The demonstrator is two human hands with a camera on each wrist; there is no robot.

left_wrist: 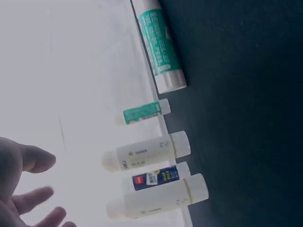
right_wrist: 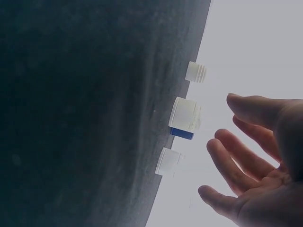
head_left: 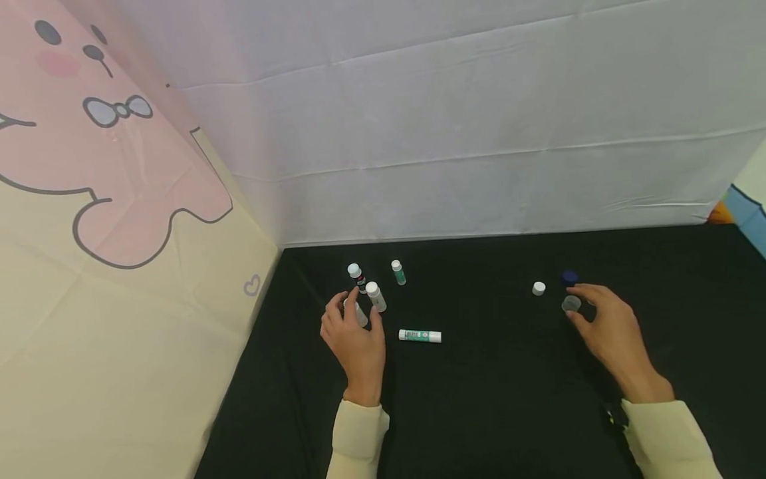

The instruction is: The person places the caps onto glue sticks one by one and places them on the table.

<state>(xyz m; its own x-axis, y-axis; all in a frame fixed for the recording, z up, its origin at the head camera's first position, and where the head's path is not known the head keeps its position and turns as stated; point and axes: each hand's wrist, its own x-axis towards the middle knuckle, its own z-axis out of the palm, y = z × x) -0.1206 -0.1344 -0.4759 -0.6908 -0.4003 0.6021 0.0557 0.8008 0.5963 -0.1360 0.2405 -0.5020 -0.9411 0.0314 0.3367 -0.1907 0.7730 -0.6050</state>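
My left hand (head_left: 358, 346) hovers with its thumb and fingers spread over a white glue stick (head_left: 362, 317), holding nothing. Right beside it stand a second white glue stick (head_left: 377, 298) and a dark blue-labelled glue stick (head_left: 361, 280). In the left wrist view the fingertips are apart from these sticks. At the right, my right hand (head_left: 613, 329) has its thumb and fingers parted about a clear cap (head_left: 571, 304). The right wrist view shows those fingers relaxed, with a gap to the larger translucent cap (right_wrist: 183, 113).
A small green glue stick (head_left: 399, 273) stands farther back, and a green-and-white glue stick (head_left: 420, 336) lies on its side. Near the right hand are a white cap (head_left: 538, 289) and a blue cap (head_left: 570, 277). A pale cloth wall (head_left: 449, 199) borders the black table (head_left: 479, 412).
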